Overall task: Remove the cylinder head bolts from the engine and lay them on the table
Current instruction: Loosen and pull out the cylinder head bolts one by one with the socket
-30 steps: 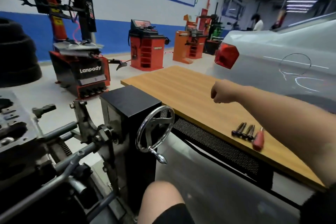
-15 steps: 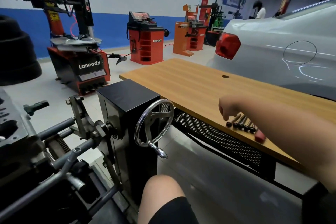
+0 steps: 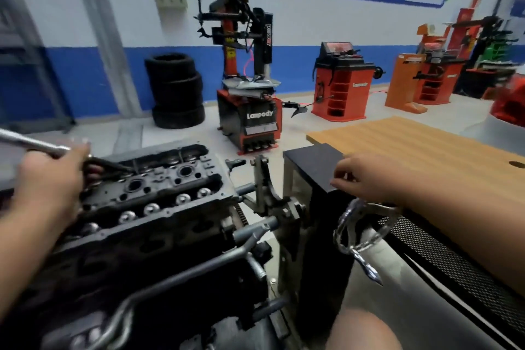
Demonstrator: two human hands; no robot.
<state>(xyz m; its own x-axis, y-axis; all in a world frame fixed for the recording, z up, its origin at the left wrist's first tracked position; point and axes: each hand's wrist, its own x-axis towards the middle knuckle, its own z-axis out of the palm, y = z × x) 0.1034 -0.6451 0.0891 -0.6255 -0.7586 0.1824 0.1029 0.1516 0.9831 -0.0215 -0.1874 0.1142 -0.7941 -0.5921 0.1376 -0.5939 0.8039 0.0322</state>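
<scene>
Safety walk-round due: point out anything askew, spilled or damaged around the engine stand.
Nothing stands out. The cylinder head sits level on its stand, no spill shows on the floor, and the tyres are stacked neatly. The left hand holds a long wrench; motion blur hides fine damage.

The engine (image 3: 147, 207) is mounted at lower left on a stand (image 3: 267, 207). The stand's box column (image 3: 315, 176) is positioned to its right, with a handwheel (image 3: 360, 230) on the near side of the column. The tabletop (image 3: 412, 156) extends right of the column. Behind the engine, a tyre changer (image 3: 247, 88) is placed on the floor, with a stack of tyres (image 3: 176, 91) to its left and a wheel balancer (image 3: 343, 85) to its right. The left hand (image 3: 54, 179) is located over the engine's left end; the right hand (image 3: 369, 179) is located above the handwheel.
</scene>
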